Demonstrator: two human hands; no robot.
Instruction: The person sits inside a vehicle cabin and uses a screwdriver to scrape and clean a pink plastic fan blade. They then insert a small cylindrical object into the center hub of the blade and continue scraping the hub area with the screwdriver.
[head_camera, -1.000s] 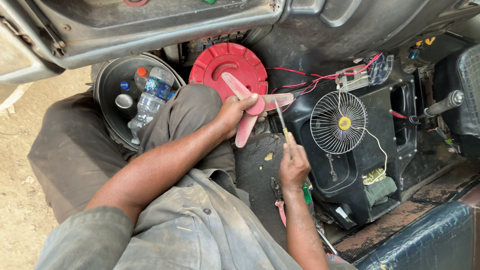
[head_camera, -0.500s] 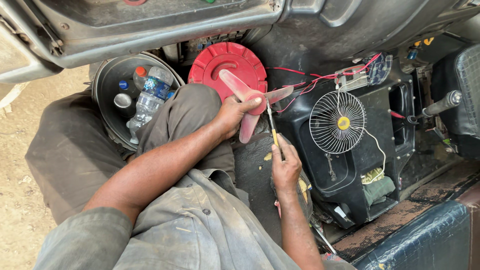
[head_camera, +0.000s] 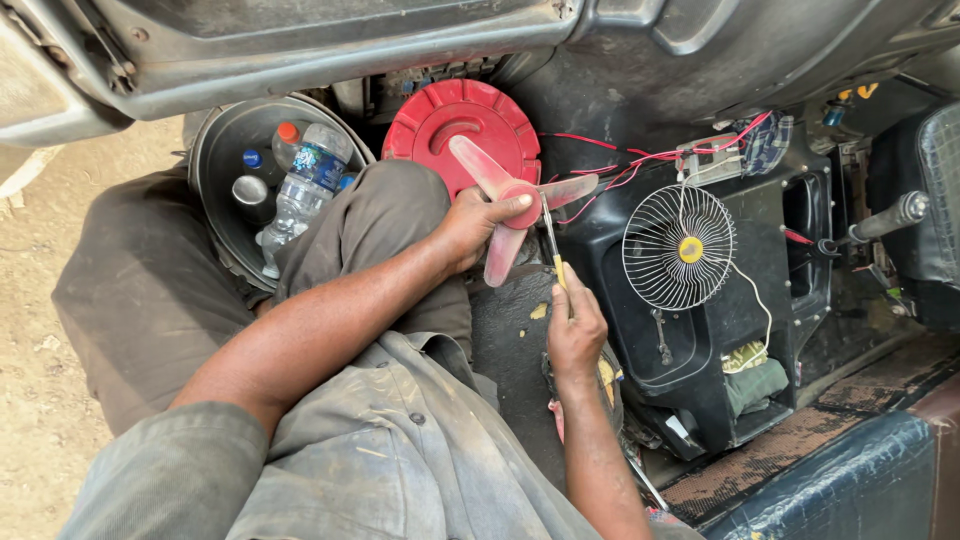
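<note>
While dashboard and knee crowd me, my left hand (head_camera: 470, 225) grips the pink fan blade (head_camera: 512, 203), my right hand (head_camera: 575, 330) holding the screwdriver (head_camera: 551, 236) at its hub

A pink three-bladed fan propeller (head_camera: 510, 200) sits mid-frame, its red hub facing up. A yellow-handled screwdriver (head_camera: 553, 245) stands nearly upright, its tip at the hub's right edge.

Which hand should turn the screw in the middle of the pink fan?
Probably the right hand: it grips the screwdriver, tip at the hub of the pink fan blade. The left hand is steadying that hub.
</note>
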